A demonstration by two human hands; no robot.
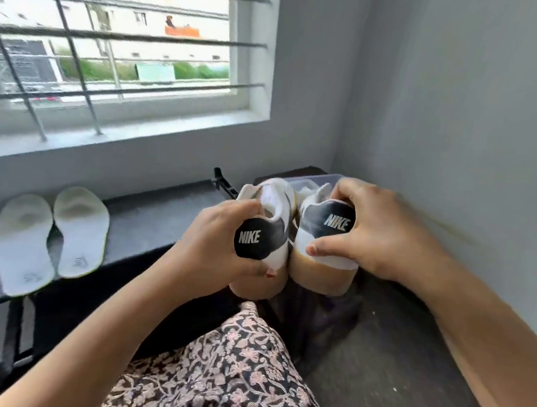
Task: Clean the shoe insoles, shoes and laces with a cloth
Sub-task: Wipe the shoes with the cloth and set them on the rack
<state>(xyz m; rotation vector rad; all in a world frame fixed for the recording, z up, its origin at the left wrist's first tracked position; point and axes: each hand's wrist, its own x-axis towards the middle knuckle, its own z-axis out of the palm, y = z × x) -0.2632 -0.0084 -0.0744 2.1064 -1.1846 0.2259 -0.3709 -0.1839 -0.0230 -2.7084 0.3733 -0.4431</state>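
Two white sneakers with black heel patches and tan soles are held up side by side, heels toward me. My left hand point(214, 240) grips the left shoe point(266, 232) round its heel. My right hand point(372, 233) grips the right shoe point(326, 235), fingers over the collar and thumb on its side. Two white insoles point(50, 238) lie next to each other on the dark ledge point(147, 218) at the left. No cloth or laces show.
A barred window point(112, 44) sits above the ledge. A clear plastic container point(312, 179) stands behind the shoes in the corner. A grey wall point(465, 124) runs along the right. My patterned garment point(228, 370) fills the lower middle, over a dark floor point(391, 379).
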